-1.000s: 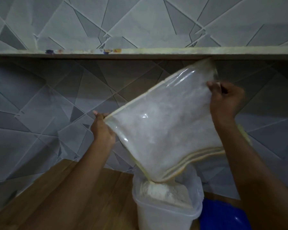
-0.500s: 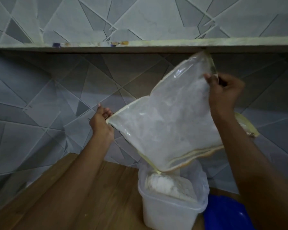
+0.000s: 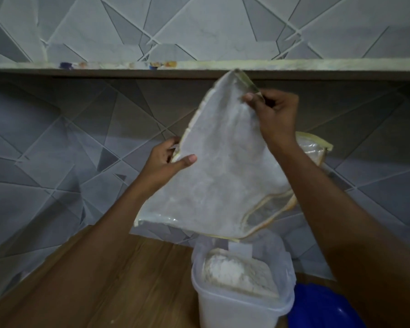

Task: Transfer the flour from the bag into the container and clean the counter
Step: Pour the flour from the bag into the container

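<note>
A clear, flour-dusted plastic bag hangs upside down over a translucent white container, its open mouth just above the rim. A mound of white flour fills the container. My left hand pinches the bag's left edge, thumb on the front. My right hand grips the bag's top corner, higher up and to the right. The bag looks nearly empty.
The container stands on a wooden counter against a grey geometric-tiled wall. A blue object lies right beside the container, partly behind my right arm. A shelf ledge runs across above.
The bag has been tilted steeper, its raised end turned more upright. My left hand has moved right and down along the bag's edge, with the thumb now on the front.
</note>
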